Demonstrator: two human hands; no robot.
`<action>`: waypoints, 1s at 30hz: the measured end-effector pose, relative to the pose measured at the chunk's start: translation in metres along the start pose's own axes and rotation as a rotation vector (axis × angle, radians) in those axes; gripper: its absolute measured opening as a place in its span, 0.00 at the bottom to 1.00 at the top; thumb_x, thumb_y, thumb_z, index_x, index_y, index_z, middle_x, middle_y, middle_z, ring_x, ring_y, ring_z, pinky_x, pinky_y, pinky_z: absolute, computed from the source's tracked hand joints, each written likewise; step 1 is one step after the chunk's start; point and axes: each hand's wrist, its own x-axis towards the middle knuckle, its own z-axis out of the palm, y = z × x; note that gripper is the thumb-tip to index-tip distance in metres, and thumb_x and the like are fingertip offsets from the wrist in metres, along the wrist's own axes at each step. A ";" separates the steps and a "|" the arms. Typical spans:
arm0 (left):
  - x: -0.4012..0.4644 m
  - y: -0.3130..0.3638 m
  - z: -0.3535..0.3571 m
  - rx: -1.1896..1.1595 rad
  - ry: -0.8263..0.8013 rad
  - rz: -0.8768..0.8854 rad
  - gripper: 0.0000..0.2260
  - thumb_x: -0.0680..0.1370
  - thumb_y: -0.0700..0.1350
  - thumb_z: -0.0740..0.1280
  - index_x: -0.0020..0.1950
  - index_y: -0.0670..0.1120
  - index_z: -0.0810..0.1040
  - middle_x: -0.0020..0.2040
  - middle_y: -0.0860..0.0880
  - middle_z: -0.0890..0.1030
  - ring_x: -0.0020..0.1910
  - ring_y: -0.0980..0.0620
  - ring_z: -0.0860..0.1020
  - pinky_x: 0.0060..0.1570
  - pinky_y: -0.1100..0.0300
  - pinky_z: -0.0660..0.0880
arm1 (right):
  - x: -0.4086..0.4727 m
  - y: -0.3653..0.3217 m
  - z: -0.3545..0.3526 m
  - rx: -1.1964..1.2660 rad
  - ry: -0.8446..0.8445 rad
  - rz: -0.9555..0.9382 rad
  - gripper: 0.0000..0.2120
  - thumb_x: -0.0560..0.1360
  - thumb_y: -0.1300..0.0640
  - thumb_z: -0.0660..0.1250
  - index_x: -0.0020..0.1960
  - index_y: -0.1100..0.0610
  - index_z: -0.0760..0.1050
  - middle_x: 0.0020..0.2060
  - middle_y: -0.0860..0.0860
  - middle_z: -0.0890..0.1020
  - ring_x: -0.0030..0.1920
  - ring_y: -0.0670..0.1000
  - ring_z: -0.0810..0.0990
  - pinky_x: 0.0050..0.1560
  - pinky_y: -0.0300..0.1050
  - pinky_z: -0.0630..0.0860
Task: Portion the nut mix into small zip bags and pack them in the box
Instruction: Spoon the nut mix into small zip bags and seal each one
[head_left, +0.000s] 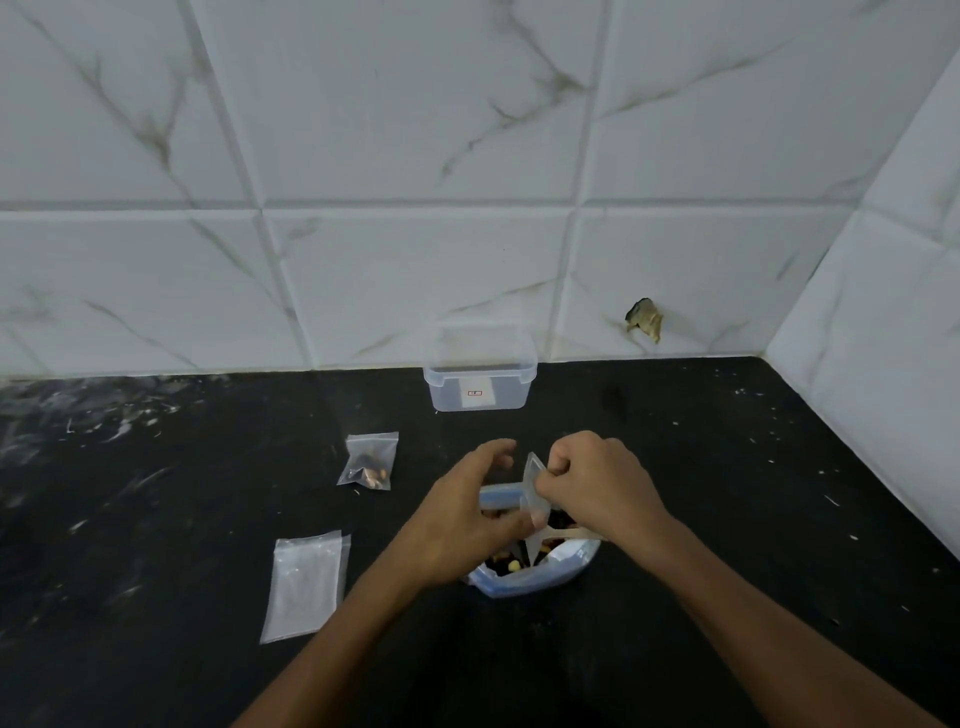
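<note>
Black worktop: speckled with white flecks; it carries everything listed below and meets a white marbled tile wall.
Nut mix bag: large clear bag with a blue zip rim, standing open directly under your hands; dark and yellow nuts show inside.
Small zip bag in hand: clear, held up over the open mouth of the nut mix bag, between your two hands.
Right hand: your grip is closed on the small bag, fingers curled and pinching its upper edge.
Left hand: your thumb touches the lower edge of the same small bag; the other fingers are loosely curved above it. You cannot tell from this view whether they hold it too.
Filled zip bag: small, holding a portion of nuts, lying flat on the worktop to the left of your hands.
Empty zip bags: a flat clear stack, near left, well apart from the nut mix bag.
Box: clear plastic, lidless, with a small label on its front; it stands at the back against the wall.
</note>
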 end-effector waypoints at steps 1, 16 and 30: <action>0.001 -0.002 0.003 0.016 -0.033 0.021 0.42 0.70 0.56 0.75 0.79 0.55 0.56 0.74 0.58 0.65 0.72 0.59 0.65 0.64 0.66 0.67 | 0.001 0.000 -0.001 0.007 -0.005 -0.002 0.09 0.74 0.54 0.67 0.35 0.52 0.74 0.31 0.52 0.79 0.33 0.50 0.80 0.39 0.47 0.78; 0.011 -0.018 0.021 -0.096 0.158 0.159 0.26 0.68 0.47 0.79 0.57 0.64 0.68 0.56 0.62 0.76 0.58 0.67 0.74 0.52 0.75 0.71 | 0.009 0.003 -0.005 0.019 -0.049 -0.051 0.11 0.76 0.51 0.67 0.36 0.53 0.76 0.32 0.50 0.80 0.32 0.45 0.77 0.36 0.42 0.74; -0.004 -0.047 0.013 -0.403 0.166 0.065 0.29 0.66 0.56 0.76 0.63 0.58 0.68 0.57 0.62 0.76 0.60 0.58 0.76 0.55 0.56 0.78 | 0.019 0.066 0.049 -0.634 -0.270 -0.106 0.16 0.78 0.54 0.65 0.65 0.55 0.72 0.58 0.53 0.74 0.55 0.51 0.76 0.55 0.45 0.75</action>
